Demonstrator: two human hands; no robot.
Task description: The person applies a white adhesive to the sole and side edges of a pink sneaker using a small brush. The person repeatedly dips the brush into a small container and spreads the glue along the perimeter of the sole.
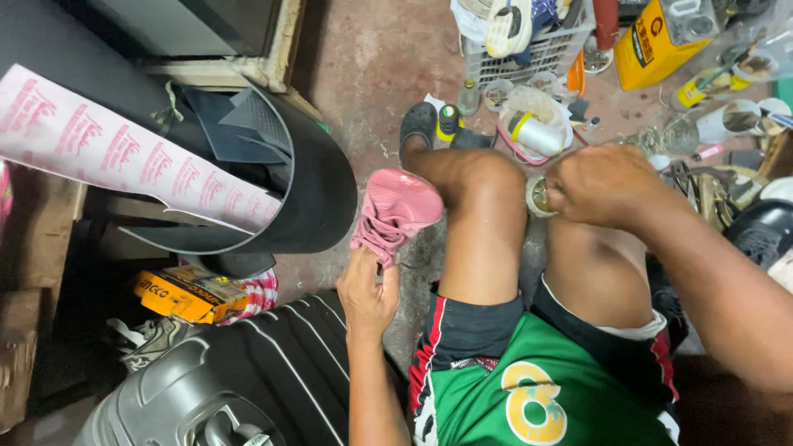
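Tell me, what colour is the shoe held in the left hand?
Pink shoe, in the left hand; head view.

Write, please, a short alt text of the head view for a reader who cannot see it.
Seen from above, a seated person's left hand holds a small pink shoe beside the knee, while the right hand grips a small jar. Around them lie a black rubber roll, a yellow can and a basket.

Your left hand holds the shoe left of your knees; your right hand grips a small jar above them. A basket stands beyond, a rolled sheet left.
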